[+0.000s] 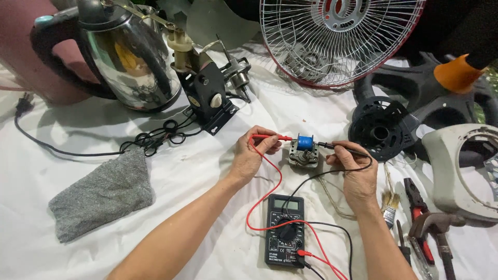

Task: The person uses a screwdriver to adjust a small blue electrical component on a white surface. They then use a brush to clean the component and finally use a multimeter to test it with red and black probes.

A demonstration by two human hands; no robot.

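L hand (248,155) pinches the red probe (272,137), tip at the left side of the small motor (303,152) w/ blue coil, which sits on the white cloth (62,171) between both hands. R hand (357,173) grips the black probe (340,148), tip at the motor's right side; whether the tips actually touch metal is hard to tell. Red & black leads run down to the multimeter (285,231), lying just below, between the forearms. Grey rag (101,194) well to the left, kettle (127,54) and fan grille (337,36) at the back, pliers (417,218) and a brush (390,205) to the right.
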